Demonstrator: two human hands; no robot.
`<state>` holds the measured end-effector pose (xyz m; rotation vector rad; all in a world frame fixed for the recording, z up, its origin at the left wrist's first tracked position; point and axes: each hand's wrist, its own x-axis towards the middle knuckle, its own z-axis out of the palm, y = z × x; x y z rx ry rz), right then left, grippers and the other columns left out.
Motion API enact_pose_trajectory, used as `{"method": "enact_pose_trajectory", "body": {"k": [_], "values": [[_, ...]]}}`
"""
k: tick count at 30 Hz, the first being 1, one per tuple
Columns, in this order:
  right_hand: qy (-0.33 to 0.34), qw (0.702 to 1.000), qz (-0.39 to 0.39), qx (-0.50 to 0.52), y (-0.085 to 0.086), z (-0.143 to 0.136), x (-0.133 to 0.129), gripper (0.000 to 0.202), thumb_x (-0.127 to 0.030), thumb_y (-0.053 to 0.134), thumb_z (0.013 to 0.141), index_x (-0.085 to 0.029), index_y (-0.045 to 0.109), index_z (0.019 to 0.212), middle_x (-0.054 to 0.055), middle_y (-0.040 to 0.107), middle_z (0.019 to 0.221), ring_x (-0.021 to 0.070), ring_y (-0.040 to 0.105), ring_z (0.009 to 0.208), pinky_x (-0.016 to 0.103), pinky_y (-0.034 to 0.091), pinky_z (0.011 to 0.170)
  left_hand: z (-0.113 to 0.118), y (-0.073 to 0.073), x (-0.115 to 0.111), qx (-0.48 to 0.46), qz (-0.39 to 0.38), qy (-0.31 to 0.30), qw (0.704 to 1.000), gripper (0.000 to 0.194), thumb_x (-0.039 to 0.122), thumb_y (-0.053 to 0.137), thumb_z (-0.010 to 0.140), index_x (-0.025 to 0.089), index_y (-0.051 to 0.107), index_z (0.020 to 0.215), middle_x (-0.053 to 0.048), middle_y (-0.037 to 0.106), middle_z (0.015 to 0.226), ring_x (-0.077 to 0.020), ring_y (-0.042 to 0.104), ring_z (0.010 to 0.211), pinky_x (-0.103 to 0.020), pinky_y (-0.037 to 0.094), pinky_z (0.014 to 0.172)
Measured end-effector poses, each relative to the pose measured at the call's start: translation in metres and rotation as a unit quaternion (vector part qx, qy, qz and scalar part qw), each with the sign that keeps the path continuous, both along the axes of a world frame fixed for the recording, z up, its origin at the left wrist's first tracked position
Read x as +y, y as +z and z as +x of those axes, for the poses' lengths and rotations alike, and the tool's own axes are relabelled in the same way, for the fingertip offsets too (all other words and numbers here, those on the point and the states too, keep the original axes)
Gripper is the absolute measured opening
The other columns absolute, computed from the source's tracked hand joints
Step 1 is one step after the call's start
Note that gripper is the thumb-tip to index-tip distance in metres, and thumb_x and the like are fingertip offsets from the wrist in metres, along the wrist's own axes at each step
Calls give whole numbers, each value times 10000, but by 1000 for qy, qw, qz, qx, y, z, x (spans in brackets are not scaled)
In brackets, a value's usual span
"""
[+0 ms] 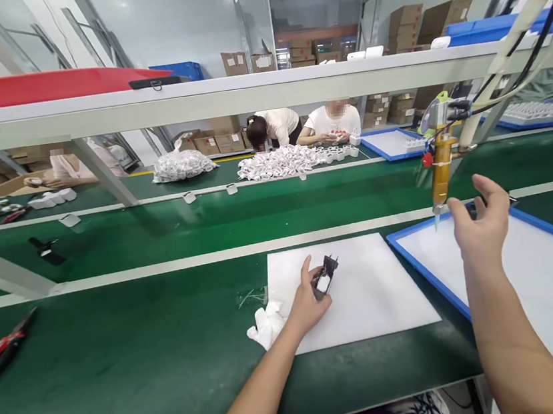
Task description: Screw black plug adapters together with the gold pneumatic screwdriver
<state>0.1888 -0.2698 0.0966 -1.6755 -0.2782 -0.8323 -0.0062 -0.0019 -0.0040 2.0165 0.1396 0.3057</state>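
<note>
In my left hand [308, 302] is a black two-pin power adapter [327, 274] with a white patch on its face. My fingers and thumb close around its sides, and the pins point up and away over a white sheet [368, 296]. My right hand [485, 222] is raised above the far edge of a blue-rimmed white tray [424, 224], thumb and fingers apart. Just left of it hangs a brass-coloured dispenser [440, 173] with a pale nozzle tip. Something dark shows behind my right fingers, mostly hidden; I cannot make out what it is.
A crumpled white cloth [267, 326] touches the sheet's left edge. Red-handled pliers [4, 348] lie far left. A green conveyor belt [208, 222] runs across, carrying a black part [47, 250]. Beyond it, people sit behind a white parts pile [278, 163]. An overhead shelf [223, 102] spans the view.
</note>
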Motion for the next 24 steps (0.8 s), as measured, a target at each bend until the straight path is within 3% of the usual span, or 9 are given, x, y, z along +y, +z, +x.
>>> {"method": "enact_pose_trajectory", "body": {"k": [2, 4, 8, 13, 17, 21, 24], "values": [[32, 992, 77, 94, 0, 18, -5, 674, -378, 709, 735, -241, 480, 1353, 153, 433, 1427, 281, 437, 1316, 434, 343, 1110, -2, -1, 1, -58, 85, -26, 994, 916, 99, 538, 775, 249, 6, 1506, -147, 466, 1415, -249, 498, 1263, -445, 414, 1054], [98, 972, 128, 172, -3, 31, -4, 749, -394, 733, 654, -230, 480, 1339, 163, 469, 1399, 298, 477, 1283, 461, 354, 1099, -3, 0, 1, -104, 206, -35, 972, 832, 154, 536, 835, 280, 67, 1511, -139, 414, 1457, -281, 454, 1298, -464, 436, 1037], [152, 960, 131, 196, -6, 37, 5, 790, -366, 778, 531, -211, 529, 1264, 143, 565, 1269, 305, 537, 1210, 468, 380, 1076, 0, 4, -7, -102, 363, -7, 926, 687, 220, 486, 923, 298, 139, 1511, -133, 461, 1409, -298, 526, 1176, -457, 524, 912], [222, 950, 102, 194, 8, 22, 27, 621, -397, 795, 571, -237, 600, 1138, 70, 634, 1020, 238, 648, 925, 409, 519, 886, 4, 8, -10, -75, 400, 2, 914, 661, 178, 435, 934, 303, 138, 1511, -107, 557, 1251, -264, 567, 1049, -425, 542, 858], [354, 910, 92, 193, 28, -2, 67, 490, -400, 781, 640, -240, 597, 1065, 25, 636, 966, 183, 655, 831, 328, 553, 766, -3, 18, -3, -69, 401, -72, 910, 722, 143, 470, 878, 299, 155, 1508, -96, 570, 1184, -251, 576, 1032, -382, 553, 820], [449, 863, 114, 199, 45, -33, 103, 457, -402, 741, 725, -237, 569, 1115, 21, 636, 1000, 132, 630, 694, 279, 551, 634, -9, 28, -4, -42, 456, -112, 882, 753, 105, 496, 822, 367, 238, 1479, -105, 517, 1284, -265, 604, 1017, -405, 561, 787], [470, 851, 149, 180, 51, -50, 114, 384, -402, 710, 770, -211, 593, 1082, 23, 631, 952, 92, 551, 570, 237, 487, 508, -8, 29, -9, -14, 468, -107, 877, 753, 95, 501, 812, 403, 273, 1461, -114, 449, 1379, -294, 608, 1044, -446, 562, 791]]}}
